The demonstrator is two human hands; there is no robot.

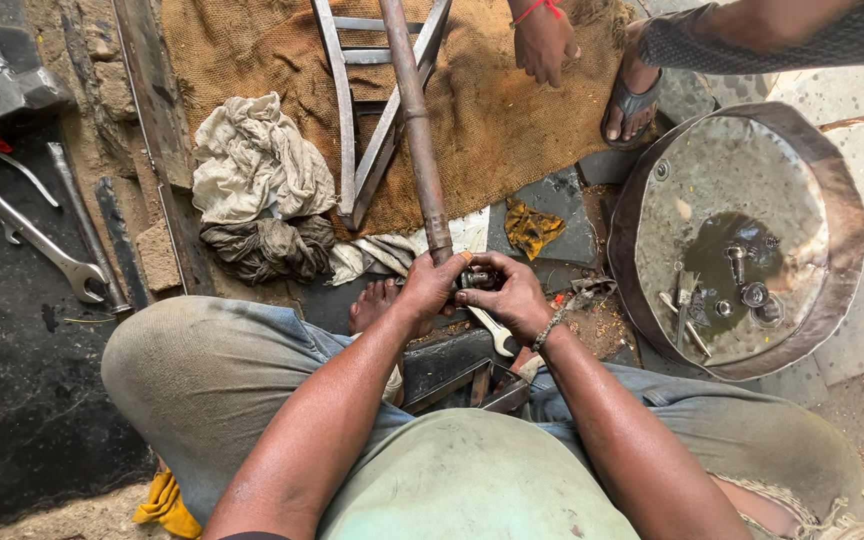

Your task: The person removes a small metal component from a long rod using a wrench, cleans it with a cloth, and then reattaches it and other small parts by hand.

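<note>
Rusty steel fills our grip: our left hand wraps the near end of the long pipe, fingers curled tight around it, while our right hand pinches a small greasy fitting at the pipe's tip between thumb and fingertips. We judge the grease could let the fitting slip and drop among the debris by our bare foot. The pipe runs across the burlap sack toward another person's hand; a shove from there could jam our 2 hands. Loose bolts sit in the oily metal pan.
</note>
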